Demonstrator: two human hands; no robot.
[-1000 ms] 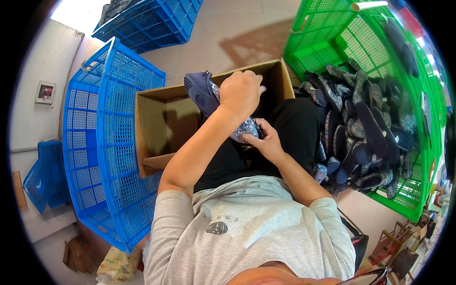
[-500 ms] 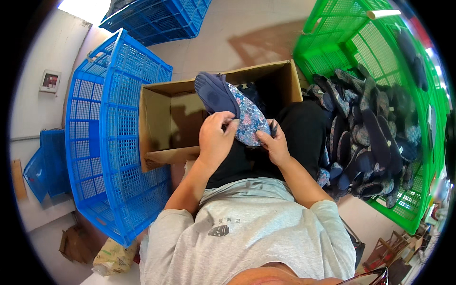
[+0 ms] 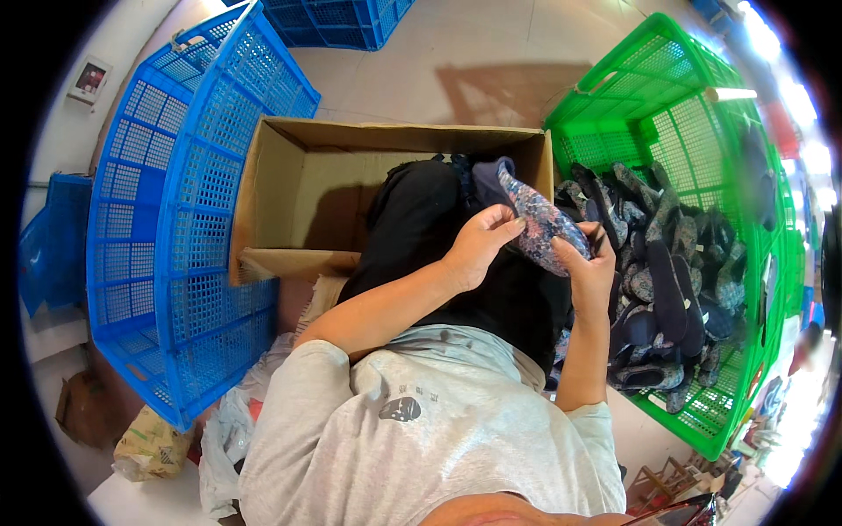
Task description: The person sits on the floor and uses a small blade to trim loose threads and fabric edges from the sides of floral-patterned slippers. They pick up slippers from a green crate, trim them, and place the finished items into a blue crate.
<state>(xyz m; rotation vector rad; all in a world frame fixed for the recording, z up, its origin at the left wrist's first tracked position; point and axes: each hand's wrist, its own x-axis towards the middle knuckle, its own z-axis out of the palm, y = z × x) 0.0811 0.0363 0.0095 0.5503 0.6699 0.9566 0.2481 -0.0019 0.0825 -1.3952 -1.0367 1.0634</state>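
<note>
A floral slip-on shoe (image 3: 537, 215) with a navy sole is held in front of me, over my right knee. My left hand (image 3: 484, 244) pinches its near side between thumb and fingers. My right hand (image 3: 586, 267) grips the end closest to it, thumb on the floral fabric. A small dark item shows by the right fingers, too little of it to name. Behind the shoe stands an open cardboard box (image 3: 279, 197), partly hidden by my black-trousered legs. Dark items lie in its right part.
To the right, a green mesh crate (image 3: 691, 145) holds a heap of similar navy and floral shoes (image 3: 671, 294). A tall blue mesh crate (image 3: 206, 219) stands left of the box, with another blue crate (image 3: 338, 22) farther off. Plastic bags (image 3: 230, 438) lie at the lower left.
Both hands have moved right with the shoe, still holding it. Its sole, turned upward before, now mostly faces away. My left leg shows more in front of the box, and the view has shifted.
</note>
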